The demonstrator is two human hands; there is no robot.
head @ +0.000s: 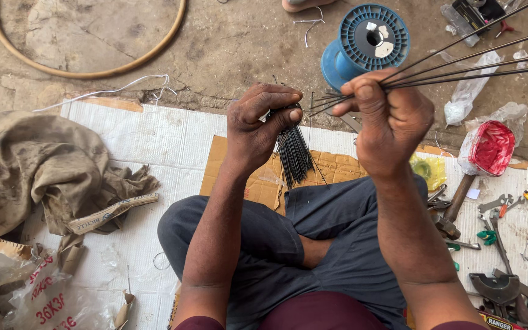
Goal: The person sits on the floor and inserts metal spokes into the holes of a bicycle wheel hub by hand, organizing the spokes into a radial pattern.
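My left hand [258,122] grips the top of a thick bundle of thin dark metal spokes [293,156] that hangs down over my crossed legs. A few spokes [472,58] are pinched in my right hand [389,119], fanning out toward the upper right over the ground. The two hands are close together at chest height. A blue plastic spool [362,46] lies on the concrete just beyond my right hand.
I sit on white sheeting [154,146] and flattened cardboard [331,168]. A crumpled brown cloth [38,171] lies left, a hoop-shaped rim [87,73] at upper left. Wrenches, pliers and a hammer [453,211] lie right, near a red lid in plastic [490,146].
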